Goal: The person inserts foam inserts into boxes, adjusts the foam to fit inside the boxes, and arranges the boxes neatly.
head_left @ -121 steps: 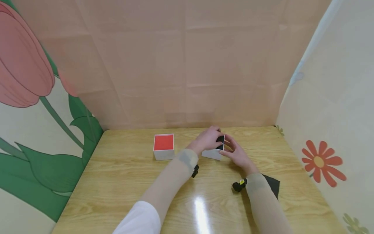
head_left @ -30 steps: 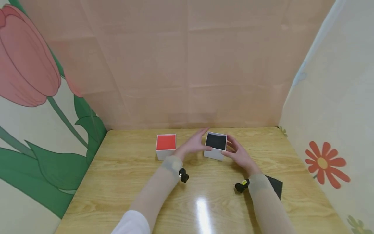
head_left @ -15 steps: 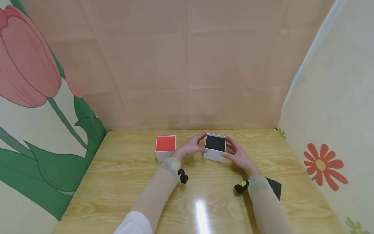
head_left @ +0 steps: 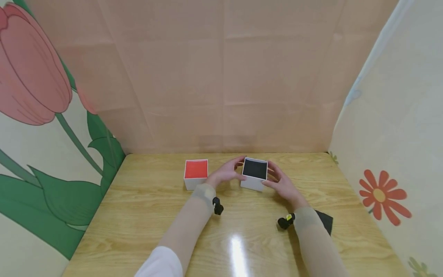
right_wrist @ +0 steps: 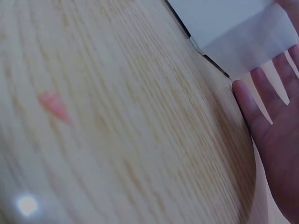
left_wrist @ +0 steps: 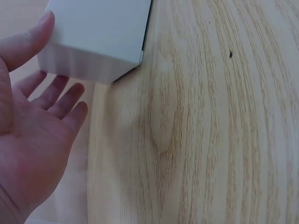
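A white box (head_left: 251, 184), its top filled by a black square sheet (head_left: 255, 168), stands on the table between both hands. My left hand (head_left: 225, 173) grips its left side, thumb at the front corner and fingers curving behind. From the right, my right hand (head_left: 285, 186) holds it with the thumb on the front face and fingers along the side. The left wrist view shows the box (left_wrist: 96, 28) with the thumb on its edge. In the right wrist view, fingertips (right_wrist: 240, 86) meet the box's lower side.
A second white box (head_left: 195, 184) with a red square (head_left: 196, 169) in its top stands to the left, beside my left wrist. A flat black piece (head_left: 324, 221) lies partly under my right forearm. A wall hanging (head_left: 221, 77) borders the table's far edge.
Four seconds ago, my left fingers were down in the box's top; they have since come out to its left side. The box now shows its top fully. My right hand has stayed at its side.
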`<action>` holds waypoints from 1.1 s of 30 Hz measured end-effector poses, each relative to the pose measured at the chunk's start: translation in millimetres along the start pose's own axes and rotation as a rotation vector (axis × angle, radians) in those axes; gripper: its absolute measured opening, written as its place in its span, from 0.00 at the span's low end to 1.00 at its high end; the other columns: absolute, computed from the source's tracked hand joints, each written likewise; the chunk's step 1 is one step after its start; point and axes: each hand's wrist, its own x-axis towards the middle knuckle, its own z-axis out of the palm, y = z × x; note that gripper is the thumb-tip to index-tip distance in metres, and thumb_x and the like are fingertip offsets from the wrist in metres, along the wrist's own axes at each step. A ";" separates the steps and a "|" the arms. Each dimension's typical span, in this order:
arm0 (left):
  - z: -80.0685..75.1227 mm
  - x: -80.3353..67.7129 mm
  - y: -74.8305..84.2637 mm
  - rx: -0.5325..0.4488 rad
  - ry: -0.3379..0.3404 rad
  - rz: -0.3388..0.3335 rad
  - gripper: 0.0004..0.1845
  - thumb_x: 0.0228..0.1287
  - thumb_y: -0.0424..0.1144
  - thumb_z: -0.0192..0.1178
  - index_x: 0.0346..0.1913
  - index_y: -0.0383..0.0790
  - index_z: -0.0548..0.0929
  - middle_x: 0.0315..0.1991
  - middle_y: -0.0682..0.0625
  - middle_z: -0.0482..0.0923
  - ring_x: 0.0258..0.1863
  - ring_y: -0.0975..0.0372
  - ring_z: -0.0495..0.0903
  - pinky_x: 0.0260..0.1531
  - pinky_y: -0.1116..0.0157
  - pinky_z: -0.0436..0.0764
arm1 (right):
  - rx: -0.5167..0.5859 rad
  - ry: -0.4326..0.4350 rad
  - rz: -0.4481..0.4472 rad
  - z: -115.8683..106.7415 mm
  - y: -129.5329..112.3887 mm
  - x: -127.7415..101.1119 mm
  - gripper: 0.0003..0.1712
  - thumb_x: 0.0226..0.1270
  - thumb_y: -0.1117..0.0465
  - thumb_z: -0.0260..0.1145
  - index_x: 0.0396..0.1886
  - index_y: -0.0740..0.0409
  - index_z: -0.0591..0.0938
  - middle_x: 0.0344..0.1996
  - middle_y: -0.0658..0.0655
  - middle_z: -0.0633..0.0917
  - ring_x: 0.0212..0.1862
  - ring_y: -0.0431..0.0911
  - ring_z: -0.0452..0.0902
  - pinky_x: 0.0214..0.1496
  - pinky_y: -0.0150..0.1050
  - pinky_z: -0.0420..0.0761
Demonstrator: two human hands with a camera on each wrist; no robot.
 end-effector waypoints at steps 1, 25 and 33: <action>-0.5 -0.1 0.1 0.004 -0.002 0.000 0.51 0.61 0.31 0.76 0.85 0.39 0.61 0.80 0.42 0.65 0.78 0.44 0.67 0.78 0.50 0.65 | 0.001 -0.001 0.002 0.0 -0.3 0.1 0.55 0.72 0.56 0.77 0.89 0.44 0.53 0.83 0.64 0.60 0.81 0.67 0.57 0.80 0.65 0.58; 3.1 -4.5 4.3 -0.070 0.049 -0.053 0.48 0.63 0.31 0.73 0.84 0.40 0.61 0.82 0.47 0.64 0.79 0.48 0.66 0.78 0.47 0.63 | -0.329 -0.096 -0.003 -18.3 -40.9 -9.1 0.59 0.71 0.50 0.78 0.89 0.55 0.52 0.83 0.69 0.59 0.79 0.73 0.58 0.74 0.72 0.65; 5.1 -3.1 8.3 -0.032 0.043 -0.059 0.48 0.64 0.32 0.74 0.84 0.40 0.61 0.82 0.47 0.63 0.79 0.49 0.65 0.79 0.48 0.61 | -0.748 -0.105 -0.021 -69.7 -45.3 -52.8 0.49 0.62 0.44 0.82 0.74 0.66 0.75 0.69 0.71 0.77 0.67 0.72 0.73 0.64 0.70 0.76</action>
